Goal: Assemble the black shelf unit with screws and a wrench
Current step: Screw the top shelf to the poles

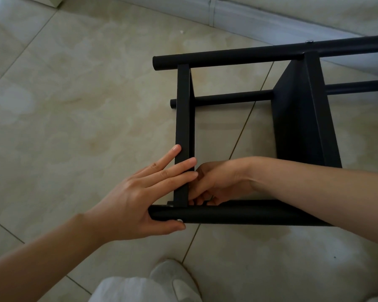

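While steadied: shelf unit [297, 118]

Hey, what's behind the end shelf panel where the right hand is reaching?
Behind the shelf panel, the right hand works at the near tube. Its curled fingertips are partly hidden, so any screw or wrench there can't be seen.

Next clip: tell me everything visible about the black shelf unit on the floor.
The black shelf unit lies on its side on the tiled floor: matte black round tubes, apparently metal, joined by flat shelf panels. A silver screw head shows on the nearest tube. The left hand rests straight fingers on the end panel, thumb under that tube. The right hand reaches inside the corner; what it holds is hidden.
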